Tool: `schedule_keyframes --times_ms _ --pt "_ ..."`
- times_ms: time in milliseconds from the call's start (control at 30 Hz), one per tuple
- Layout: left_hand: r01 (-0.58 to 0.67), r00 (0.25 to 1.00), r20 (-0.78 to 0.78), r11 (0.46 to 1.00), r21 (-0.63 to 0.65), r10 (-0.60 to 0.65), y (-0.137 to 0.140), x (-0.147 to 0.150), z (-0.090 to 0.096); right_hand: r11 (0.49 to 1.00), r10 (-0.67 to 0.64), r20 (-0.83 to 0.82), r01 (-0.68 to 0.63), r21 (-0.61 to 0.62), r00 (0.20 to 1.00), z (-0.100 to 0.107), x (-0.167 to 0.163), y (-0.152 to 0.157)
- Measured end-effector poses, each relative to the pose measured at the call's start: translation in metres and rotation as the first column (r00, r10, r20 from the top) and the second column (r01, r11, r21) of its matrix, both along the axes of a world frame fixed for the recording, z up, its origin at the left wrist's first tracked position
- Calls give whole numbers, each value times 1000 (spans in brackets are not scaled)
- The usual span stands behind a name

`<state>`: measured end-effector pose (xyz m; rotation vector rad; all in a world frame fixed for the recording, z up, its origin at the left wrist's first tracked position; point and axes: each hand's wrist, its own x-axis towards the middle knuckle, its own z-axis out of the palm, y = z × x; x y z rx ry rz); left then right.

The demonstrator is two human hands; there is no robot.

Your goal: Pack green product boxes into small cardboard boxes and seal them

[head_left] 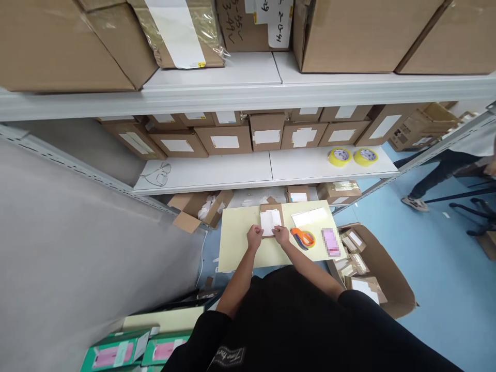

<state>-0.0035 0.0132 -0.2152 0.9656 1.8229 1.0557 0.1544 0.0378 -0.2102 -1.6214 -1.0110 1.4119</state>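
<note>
A small cardboard box (265, 208) lies on the pale yellow tabletop (239, 248) in front of me. On top of it is a white paper label (270, 221), which covers most of its face. My left hand (254, 237) is closed at the label's lower left corner, fingertips pinched on its edge. At the lower right corner my right hand (280, 235) pinches the label too. To the right of that hand lies an orange and dark tape dispenser (303, 238) with a yellow roll. Behind it rest white label sheets (309, 217).
A blurred pink item (330, 242) lies at the table's right edge. Beside the table, a large carton (391, 274) holds several packed boxes. A shelf (232, 170) behind bears boxes, two tape rolls (339, 156) and glasses (160, 175). An open box (201, 209) stands left; a person (437, 170) is far right.
</note>
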Motion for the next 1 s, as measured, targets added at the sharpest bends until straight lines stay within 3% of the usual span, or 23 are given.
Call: schedule_keyframes --times_ms 233,600,1000 --pt "35 989 -136 989 -141 -54 12 4 -24 1000 21 326 -15 -22 945 -12 -1 3" --pt "18 983 -173 975 -221 -58 12 7 -39 998 54 380 -37 -52 923 -27 -5 4" --pt "45 950 -283 955 -293 -132 18 12 -34 991 107 433 -59 -121 895 -32 -7 10"
